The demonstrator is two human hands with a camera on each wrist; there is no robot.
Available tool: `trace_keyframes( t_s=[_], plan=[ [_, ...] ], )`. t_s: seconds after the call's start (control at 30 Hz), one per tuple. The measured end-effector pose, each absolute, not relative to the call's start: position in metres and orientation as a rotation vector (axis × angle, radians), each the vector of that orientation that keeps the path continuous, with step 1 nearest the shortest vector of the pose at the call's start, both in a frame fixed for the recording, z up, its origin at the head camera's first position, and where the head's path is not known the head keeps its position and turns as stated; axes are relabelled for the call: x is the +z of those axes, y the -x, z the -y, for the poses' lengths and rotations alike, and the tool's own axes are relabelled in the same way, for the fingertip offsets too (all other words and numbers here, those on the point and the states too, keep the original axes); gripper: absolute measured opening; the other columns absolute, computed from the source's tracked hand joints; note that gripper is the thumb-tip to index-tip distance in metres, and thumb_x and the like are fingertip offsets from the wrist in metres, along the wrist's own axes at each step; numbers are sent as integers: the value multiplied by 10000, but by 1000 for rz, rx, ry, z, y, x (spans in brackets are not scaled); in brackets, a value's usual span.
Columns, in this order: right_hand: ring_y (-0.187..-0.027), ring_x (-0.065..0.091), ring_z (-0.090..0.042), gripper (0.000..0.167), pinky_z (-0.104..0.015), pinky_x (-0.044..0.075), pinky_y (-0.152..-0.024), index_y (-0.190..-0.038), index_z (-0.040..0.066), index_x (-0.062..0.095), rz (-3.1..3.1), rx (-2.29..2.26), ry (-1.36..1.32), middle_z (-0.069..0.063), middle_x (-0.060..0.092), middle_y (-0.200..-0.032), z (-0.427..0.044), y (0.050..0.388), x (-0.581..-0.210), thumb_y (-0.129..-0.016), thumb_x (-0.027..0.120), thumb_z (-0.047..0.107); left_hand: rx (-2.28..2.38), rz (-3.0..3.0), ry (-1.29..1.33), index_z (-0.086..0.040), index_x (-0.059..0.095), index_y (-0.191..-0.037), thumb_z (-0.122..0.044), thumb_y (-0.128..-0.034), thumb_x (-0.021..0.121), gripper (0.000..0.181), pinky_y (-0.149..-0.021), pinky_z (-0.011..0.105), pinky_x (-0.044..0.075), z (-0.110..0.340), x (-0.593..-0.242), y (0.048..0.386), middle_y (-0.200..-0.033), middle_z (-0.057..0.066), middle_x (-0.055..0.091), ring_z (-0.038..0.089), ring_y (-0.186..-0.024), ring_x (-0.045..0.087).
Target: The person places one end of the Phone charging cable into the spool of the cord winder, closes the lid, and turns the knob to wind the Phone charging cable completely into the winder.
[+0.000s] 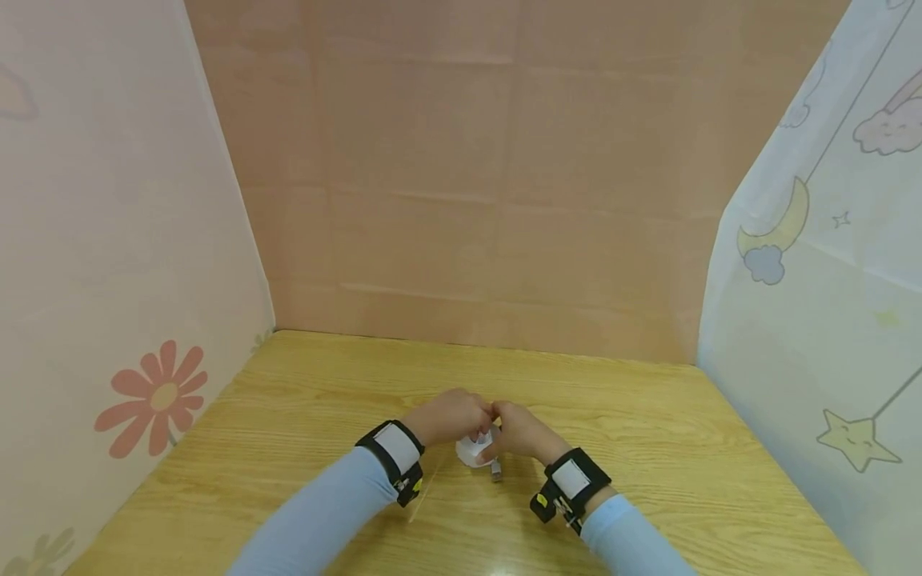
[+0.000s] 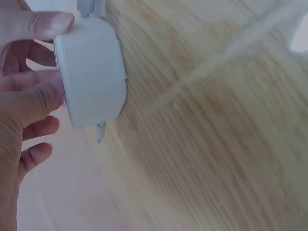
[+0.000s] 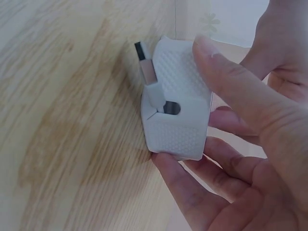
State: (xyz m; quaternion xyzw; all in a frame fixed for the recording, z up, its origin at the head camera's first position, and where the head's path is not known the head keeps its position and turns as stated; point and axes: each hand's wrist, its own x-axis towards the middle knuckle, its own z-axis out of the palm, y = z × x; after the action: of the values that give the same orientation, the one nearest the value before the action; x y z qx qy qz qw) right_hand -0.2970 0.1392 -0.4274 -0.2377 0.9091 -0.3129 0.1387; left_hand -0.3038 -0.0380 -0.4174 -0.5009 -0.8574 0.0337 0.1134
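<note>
A white cable case (image 1: 468, 454) with textured, rounded sides stands on its edge low at the table's middle, between both hands. From its side sticks a USB plug (image 3: 148, 72) on a short grey-white lead, beside a small dark slot. My right hand (image 1: 529, 434) grips the case, thumb over one edge and fingers beneath the other. My left hand (image 1: 455, 416) has curled fingers, with thumb and a finger pinching at the flat face of the case (image 2: 94, 72). What lies between those fingertips is hidden. A small grey tip (image 2: 100, 131) pokes out at the opposite side.
The wood-grain table (image 1: 346, 376) spreads around the hands. A tan sheet (image 1: 504, 200) stands behind it, with patterned white sheets at left (image 1: 130, 240) and right (image 1: 807, 320). A thin pale streak (image 1: 425, 496) shows on the table near the left wrist.
</note>
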Motion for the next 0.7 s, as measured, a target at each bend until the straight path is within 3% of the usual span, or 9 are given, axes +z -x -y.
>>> trace_keyframes(
  t_s=[0.1, 0.33, 0.5, 0.7],
  plan=[
    [-960, 573, -199, 636, -403, 500, -832, -1150, 33, 584, -2634, -895, 669, -70, 614, -1125, -139, 297, -428, -653, 899, 275, 174, 2471, 1419, -268, 743, -893, -285, -782, 760, 114, -667, 150, 435, 41, -421, 306, -916, -148, 676, 4, -797, 572],
    [-1027, 580, -240, 645, -437, 492, -871, -1160, 39, 578, -2637, -897, 652, -88, 606, -1170, -138, 296, -427, -656, 896, 284, 437, 2481, 1227, -276, 718, -982, -491, -857, 640, 260, -784, 271, 508, 36, -421, 301, -928, -137, 651, 59, -832, 610],
    [-931, 579, -206, 608, -400, 500, -801, -1113, 30, 594, -2646, -899, 633, -70, 627, -1088, -139, 296, -426, -643, 903, 260, 273, 2783, 926, -227, 672, -712, -495, -872, 657, 312, -712, 304, 502, 22, -423, 293, -736, -79, 610, 90, -665, 566],
    [-901, 577, -201, 586, -396, 503, -779, -1100, 13, 602, -2658, -873, 646, -76, 637, -1051, -137, 297, -427, -642, 903, 220, 203, 2959, 705, -214, 464, -519, -374, -871, 651, 430, -600, 283, 421, 10, -426, 287, -511, -72, 374, 90, -499, 356]
  ],
)
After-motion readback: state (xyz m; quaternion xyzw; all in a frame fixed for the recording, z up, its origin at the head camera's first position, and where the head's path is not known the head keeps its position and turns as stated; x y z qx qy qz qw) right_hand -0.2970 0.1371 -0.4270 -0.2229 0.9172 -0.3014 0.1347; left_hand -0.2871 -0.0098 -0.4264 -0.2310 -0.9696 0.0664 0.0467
